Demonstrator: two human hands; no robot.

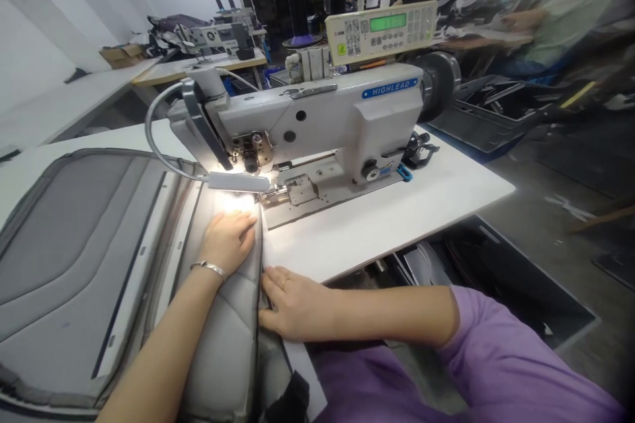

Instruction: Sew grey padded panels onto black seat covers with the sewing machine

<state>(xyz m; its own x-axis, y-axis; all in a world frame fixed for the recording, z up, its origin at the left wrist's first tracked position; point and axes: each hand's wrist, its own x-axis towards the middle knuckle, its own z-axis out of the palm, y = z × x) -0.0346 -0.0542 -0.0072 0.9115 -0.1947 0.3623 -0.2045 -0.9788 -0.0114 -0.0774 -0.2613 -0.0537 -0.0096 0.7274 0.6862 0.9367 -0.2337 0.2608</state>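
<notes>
A grey padded, stitched cover [225, 324] that looks like a seat cover lies on the white table, its edge under the lit needle area of a sewing machine [317, 112]. My left hand [231, 238] rests flat on the cover just in front of the presser foot, fingers stretched toward it. On the cover's right-hand edge, nearer to my body, my right hand [292, 304] holds the border between thumb and fingers. The fingertips' far side is hidden by the edge. A slim work lamp [238, 182] shines above my left fingers.
Left of my arm spreads a large grey panel [64, 231] with white strips [133, 271]. A control box [381, 30] tops the machine. Dark bins with pieces [501, 106] stand to the right, where a blurred person [570, 20] sits. Another sewing machine [213, 39] is behind.
</notes>
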